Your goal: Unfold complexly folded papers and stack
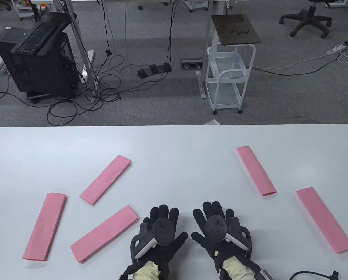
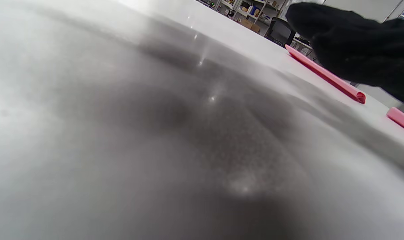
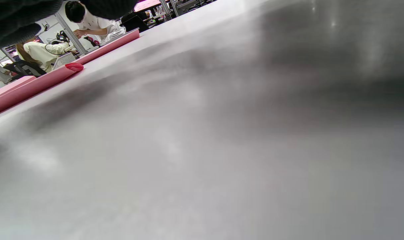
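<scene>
- Two gloved hands lie flat at the near edge of the white surface (image 1: pixel 174 140), the left hand (image 1: pixel 159 230) and right hand (image 1: pixel 220 229) side by side, fingers straight and slightly spread, holding nothing.
- Five folded pink papers lie apart on the surface: three toward the left edge, two toward the right edge; none is opened and no stack exists, so the task appears to be at its start.
- The nearest strip (image 1: pixel 104 234) lies just beside the left hand, slanting toward the near left corner, making it the likely first pick.
- To open it cleanly, one hand would best pin one long side flat while the other lifts the loose top layer and peels it back along the crease, rather than tugging at an end.
- The wrist views show rolled, rounded fold ends (image 2: pixel 360 96), suggesting several layers; each may need smoothing before the next fold is opened.
- The bare middle of the surface, ahead of the hands, looks suited to the stack.
</scene>
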### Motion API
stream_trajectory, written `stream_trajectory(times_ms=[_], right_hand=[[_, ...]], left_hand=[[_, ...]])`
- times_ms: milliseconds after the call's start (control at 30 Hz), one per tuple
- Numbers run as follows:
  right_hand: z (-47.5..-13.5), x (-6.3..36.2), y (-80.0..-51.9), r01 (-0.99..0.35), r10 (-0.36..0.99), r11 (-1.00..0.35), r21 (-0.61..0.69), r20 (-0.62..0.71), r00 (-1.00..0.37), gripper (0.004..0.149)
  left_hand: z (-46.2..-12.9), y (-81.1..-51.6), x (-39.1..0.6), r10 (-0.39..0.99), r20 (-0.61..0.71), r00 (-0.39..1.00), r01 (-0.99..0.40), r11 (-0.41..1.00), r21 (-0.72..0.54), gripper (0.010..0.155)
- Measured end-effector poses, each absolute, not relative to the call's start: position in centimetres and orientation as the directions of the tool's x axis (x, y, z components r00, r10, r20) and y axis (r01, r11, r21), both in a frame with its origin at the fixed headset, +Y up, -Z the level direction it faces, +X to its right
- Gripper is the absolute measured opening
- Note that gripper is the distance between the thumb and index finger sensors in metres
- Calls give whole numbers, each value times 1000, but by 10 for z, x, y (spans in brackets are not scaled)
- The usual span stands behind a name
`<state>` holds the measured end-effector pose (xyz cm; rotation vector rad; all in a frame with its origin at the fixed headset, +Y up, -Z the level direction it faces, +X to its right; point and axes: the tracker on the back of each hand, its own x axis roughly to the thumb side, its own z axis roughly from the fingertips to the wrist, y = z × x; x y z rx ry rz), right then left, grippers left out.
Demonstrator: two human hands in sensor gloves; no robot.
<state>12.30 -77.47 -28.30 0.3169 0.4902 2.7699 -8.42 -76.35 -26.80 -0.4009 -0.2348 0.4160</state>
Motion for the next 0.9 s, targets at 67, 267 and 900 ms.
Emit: stream_trajectory(times_ms=[67,267,900], right_hand=[[-283,123,-774,-273,349,-889,367,158,-924,68],[-289,132,-771,-333,397,-868,369,112,-911,70],[-314,350,-750,-442,320,-885,144,-501,-804,79]], left_hand=[[-267,-763,-84,439,140,888,-348,838,-420,78],[-266,-759,-82,443,163,882,-348,843,-410,78],[-261,-759,-75,446,198,873,-338,845,-415,78]])
